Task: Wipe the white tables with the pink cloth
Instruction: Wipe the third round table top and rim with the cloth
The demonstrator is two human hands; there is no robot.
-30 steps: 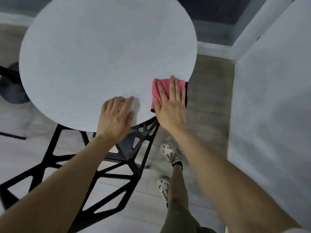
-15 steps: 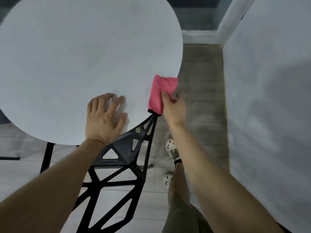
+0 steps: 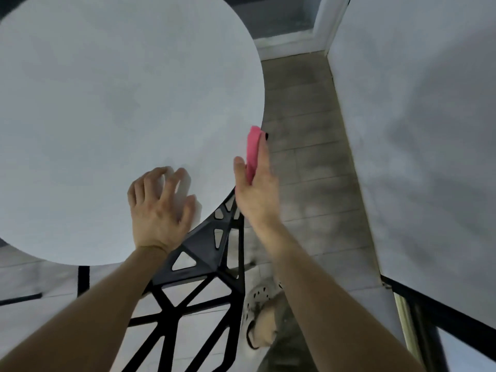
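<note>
A round white table (image 3: 120, 103) fills the upper left of the head view. My left hand (image 3: 158, 208) rests on its near edge with fingers spread and bent, holding nothing. My right hand (image 3: 255, 189) is turned on its side against the table's right rim and holds the pink cloth (image 3: 252, 149) pressed to that rim. The cloth is folded narrow, with a black trim tip showing at its far end. Most of the cloth is hidden between my palm and the rim.
A black geometric chair frame (image 3: 198, 259) stands under the table's near edge. A white wall (image 3: 416, 130) rises close on the right, leaving a narrow strip of tiled floor (image 3: 303, 146). My foot in a pale perforated shoe (image 3: 259, 299) is below, and a dark rail (image 3: 429, 304) crosses lower right.
My right hand slid the pink cloth off the tabletop and turned it onto the right rim. My left hand stayed on the near edge and curled its fingers. The view shifted left.
</note>
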